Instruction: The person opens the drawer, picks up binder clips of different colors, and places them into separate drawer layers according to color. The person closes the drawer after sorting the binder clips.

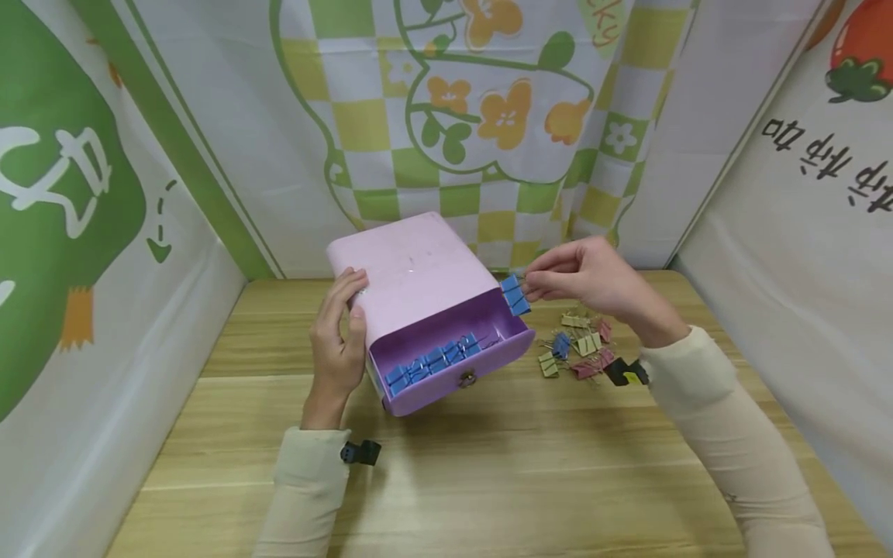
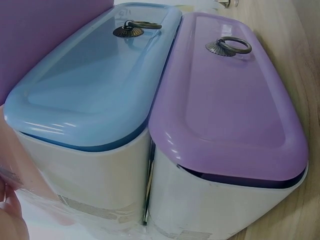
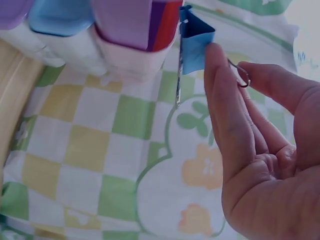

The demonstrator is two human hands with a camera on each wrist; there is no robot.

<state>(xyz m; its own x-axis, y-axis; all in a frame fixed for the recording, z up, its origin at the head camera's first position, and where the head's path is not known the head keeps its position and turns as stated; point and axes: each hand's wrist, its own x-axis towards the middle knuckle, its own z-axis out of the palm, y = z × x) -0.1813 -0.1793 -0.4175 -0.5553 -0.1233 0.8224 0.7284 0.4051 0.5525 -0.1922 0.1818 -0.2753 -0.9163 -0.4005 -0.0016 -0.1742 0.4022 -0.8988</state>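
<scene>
A pink drawer box [image 1: 412, 275] stands on the table, its top purple drawer [image 1: 446, 391] pulled out. Several blue binder clips [image 1: 436, 358] line up along the front of that drawer. My left hand [image 1: 338, 341] rests against the box's left side, fingertips at the top edge. By the drawer's right corner, my right hand [image 1: 582, 275] pinches a blue binder clip [image 1: 516, 295] above the drawer's level. The right wrist view shows the clip [image 3: 197, 47] by its wire handle, between thumb and fingers.
Loose yellow, pink and blue binder clips [image 1: 588, 344] lie on the table right of the box. Below the open drawer are a blue drawer [image 2: 95, 85] and another purple drawer [image 2: 225, 100], both with ring pulls. A printed curtain [image 1: 488, 116] hangs behind.
</scene>
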